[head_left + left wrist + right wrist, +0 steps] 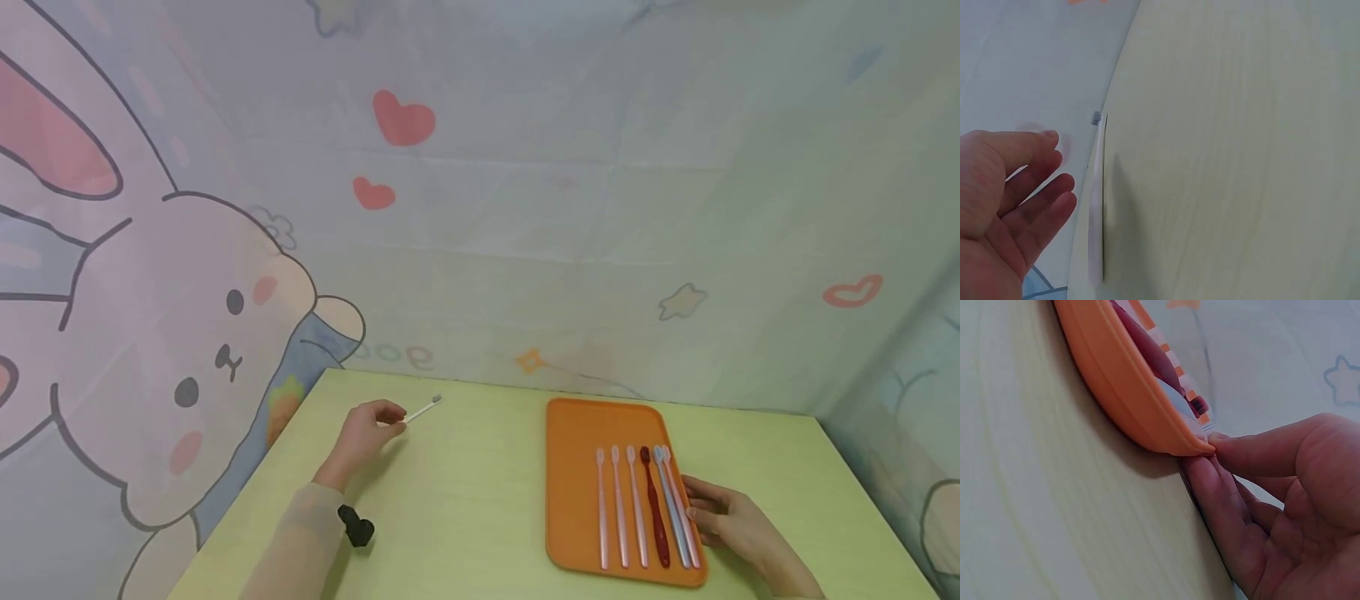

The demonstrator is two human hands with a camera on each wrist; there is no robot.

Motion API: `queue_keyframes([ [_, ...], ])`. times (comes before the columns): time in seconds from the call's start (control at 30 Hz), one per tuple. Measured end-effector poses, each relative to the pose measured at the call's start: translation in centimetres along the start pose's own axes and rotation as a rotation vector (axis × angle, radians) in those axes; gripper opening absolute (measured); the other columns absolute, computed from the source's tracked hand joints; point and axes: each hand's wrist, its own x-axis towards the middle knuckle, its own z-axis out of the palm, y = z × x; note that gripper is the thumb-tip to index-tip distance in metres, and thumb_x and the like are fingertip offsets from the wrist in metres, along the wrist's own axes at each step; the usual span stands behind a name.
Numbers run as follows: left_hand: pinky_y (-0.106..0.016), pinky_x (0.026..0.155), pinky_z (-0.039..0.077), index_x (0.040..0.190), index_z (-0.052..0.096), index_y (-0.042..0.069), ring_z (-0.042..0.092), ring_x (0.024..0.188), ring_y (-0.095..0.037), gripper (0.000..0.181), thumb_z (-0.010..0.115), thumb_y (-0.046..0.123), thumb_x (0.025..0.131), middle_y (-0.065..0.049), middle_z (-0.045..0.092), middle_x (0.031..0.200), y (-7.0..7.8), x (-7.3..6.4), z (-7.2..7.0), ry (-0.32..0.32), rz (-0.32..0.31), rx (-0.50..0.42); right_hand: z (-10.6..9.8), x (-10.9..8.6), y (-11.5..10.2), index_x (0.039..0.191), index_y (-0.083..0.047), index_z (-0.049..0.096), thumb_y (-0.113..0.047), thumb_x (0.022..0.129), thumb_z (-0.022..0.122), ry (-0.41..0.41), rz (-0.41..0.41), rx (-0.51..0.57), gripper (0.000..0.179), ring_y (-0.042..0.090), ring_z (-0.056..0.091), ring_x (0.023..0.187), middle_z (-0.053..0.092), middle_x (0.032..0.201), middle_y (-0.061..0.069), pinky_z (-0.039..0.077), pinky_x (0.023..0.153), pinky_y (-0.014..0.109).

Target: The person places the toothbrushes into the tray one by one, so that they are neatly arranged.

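A white toothbrush [423,411] with a grey-bristled head lies on the table at the left. My left hand [363,440] is over its handle in the head view. Seen from the left wrist, the loosely bent fingers stand beside the toothbrush [1096,212], with a gap between. On the right is an orange tray [572,483] bearing a row of toothbrushes: several pale pink ones, a dark red one [654,508] and a light blue one [675,508]. My right hand [731,521] pinches the tray's right rim [1166,440], thumb above and fingers below.
The yellow-green table [465,500] ends at a printed cloth backdrop [510,250] with a rabbit and hearts. A black device [356,527] sits at the left wrist. Bare table lies between the left hand and the tray.
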Motion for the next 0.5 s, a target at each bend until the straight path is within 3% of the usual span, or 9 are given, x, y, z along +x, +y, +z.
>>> queue_keyframes([
  [0.2, -0.049, 0.092, 0.056, 0.115, 0.076, -0.001, 0.069, 0.104, -0.032, 0.021, 0.079, 0.002, 0.094, -0.011, 0.077, 0.109, -0.6, 1.3, -0.3, -0.021, -0.017, 0.056, 0.1, 0.0, 0.0, 0.16, 0.008, 0.038, -0.007, 0.103, 0.07, 0.008, 0.009, -0.007, 0.067, 0.024, 0.066, 0.113, 0.056, 0.146, 0.032, 0.063, 0.081, 0.04],
  [0.5, -0.051, 0.091, 0.058, 0.114, 0.075, -0.004, 0.07, 0.097, -0.031, 0.021, 0.077, -0.002, 0.093, -0.015, 0.076, 0.106, -0.7, 1.8, -0.2, -0.041, -0.029, 0.126, -0.1, 0.1, 0.1, 0.16, 0.007, 0.04, -0.006, 0.102, 0.07, 0.023, 0.005, -0.008, 0.067, 0.022, 0.065, 0.11, 0.06, 0.143, 0.029, 0.063, 0.079, 0.04],
])
